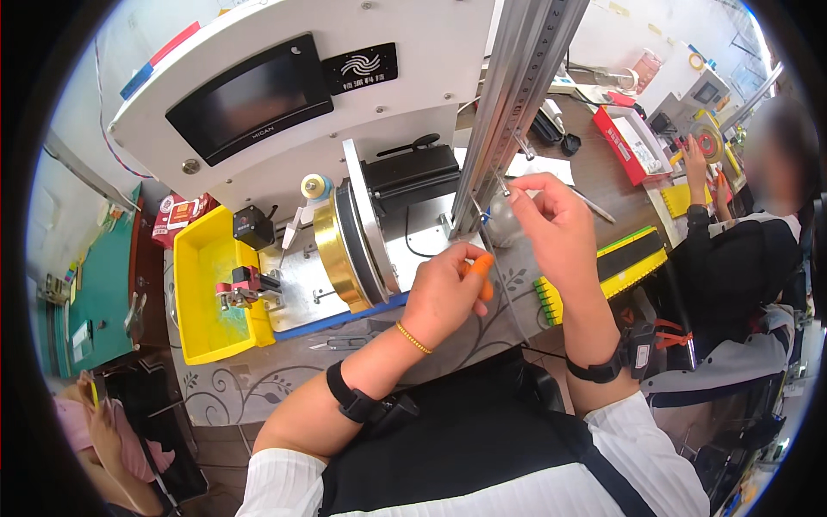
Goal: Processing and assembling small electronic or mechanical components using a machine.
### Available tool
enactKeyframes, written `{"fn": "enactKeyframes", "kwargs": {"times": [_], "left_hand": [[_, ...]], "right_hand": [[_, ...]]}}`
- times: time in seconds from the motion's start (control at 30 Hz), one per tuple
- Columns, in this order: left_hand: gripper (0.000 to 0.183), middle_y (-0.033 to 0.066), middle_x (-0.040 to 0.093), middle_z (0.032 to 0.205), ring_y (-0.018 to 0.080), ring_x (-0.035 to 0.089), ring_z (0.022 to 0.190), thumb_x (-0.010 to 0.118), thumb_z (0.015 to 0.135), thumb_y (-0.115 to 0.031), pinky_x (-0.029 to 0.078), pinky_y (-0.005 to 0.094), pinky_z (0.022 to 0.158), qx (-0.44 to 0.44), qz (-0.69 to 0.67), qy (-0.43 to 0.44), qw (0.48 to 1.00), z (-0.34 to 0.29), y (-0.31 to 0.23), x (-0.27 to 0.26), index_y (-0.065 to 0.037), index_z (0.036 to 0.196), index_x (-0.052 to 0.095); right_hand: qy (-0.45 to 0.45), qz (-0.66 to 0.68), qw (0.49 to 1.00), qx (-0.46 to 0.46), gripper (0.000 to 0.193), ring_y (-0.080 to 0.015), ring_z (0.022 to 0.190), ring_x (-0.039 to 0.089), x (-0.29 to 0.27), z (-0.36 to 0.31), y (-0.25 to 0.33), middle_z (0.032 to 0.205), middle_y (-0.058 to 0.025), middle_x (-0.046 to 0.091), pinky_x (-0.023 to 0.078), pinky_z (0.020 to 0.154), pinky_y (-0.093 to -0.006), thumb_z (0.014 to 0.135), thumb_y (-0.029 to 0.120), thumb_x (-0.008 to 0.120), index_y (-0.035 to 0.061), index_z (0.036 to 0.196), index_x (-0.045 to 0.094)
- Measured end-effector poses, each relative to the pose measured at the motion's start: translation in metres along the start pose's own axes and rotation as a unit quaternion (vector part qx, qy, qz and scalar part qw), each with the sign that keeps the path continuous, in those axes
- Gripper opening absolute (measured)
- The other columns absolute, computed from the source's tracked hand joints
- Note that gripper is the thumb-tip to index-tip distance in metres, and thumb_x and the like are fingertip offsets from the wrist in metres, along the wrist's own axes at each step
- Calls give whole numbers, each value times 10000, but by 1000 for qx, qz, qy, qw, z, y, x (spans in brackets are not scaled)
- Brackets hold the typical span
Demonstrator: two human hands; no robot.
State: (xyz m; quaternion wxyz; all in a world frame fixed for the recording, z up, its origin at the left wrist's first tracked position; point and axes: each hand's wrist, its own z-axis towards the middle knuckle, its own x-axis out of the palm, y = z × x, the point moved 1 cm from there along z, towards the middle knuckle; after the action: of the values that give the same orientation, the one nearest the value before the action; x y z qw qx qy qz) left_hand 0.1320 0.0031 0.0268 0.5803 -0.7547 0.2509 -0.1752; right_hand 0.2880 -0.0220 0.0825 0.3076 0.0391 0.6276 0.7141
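At the upright metal rail [512, 95], your right hand [556, 228] has thumb and forefinger drawn together at a small metal peg [503, 186] on the rail's lower part; whether they grasp it cannot be told. Your left hand [444, 289], wearing orange finger covers [482, 265], is curled right of the gold drum [334, 258]; its contents, if any, cannot be determined.

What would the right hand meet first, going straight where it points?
The right hand would likely meet the nearest small metal peg first, then the upright rail; depth is unclear.
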Motion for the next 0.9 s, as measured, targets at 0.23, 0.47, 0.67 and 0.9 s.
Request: {"fn": "enactKeyframes", "kwargs": {"times": [0.23, 0.47, 0.67, 0.9], "left_hand": [[196, 67, 661, 683, 94, 614, 503, 569, 960, -190, 450, 226, 454, -49, 100, 68, 991, 1, -4, 0, -4, 1012, 605], [226, 99, 676, 755, 214, 689, 610, 615, 883, -153, 557, 324, 571, -32, 129, 67, 989, 5, 23, -5, -7, 1055, 621], [158, 111, 642, 601, 200, 654, 481, 535, 885, -135, 527, 340, 474, 55, 23, 86, 995, -7, 15, 4, 9, 846, 590], [200, 64, 656, 585, 166, 651, 509, 587, 852, -178, 523, 318, 555, 180, 62, 147, 971, -56, -9, -31, -7, 949, 626]], "right_hand": [[75, 281, 938, 189, 194, -1, 519, 359, 0, -7, -18, 625, 80, 460, 239, 454, -191, 891, 180, 686, 47, 1027, 645], [137, 472, 863, 118, 473, -67, 861, 575, 7, -13, -83, 1126, -43, 590, 459, 622, -146, 891, -4, 593, 49, 1326, 414], [14, 286, 955, 74, 304, -33, 628, 385, -13, 18, -102, 760, 33, 407, 333, 562, -188, 971, 169, 550, 15, 1230, 506], [48, 381, 913, -138, 421, -224, 725, 582, -55, -7, -79, 843, -140, 593, 478, 640, -312, 928, 316, 651, -75, 1053, 555]]}}
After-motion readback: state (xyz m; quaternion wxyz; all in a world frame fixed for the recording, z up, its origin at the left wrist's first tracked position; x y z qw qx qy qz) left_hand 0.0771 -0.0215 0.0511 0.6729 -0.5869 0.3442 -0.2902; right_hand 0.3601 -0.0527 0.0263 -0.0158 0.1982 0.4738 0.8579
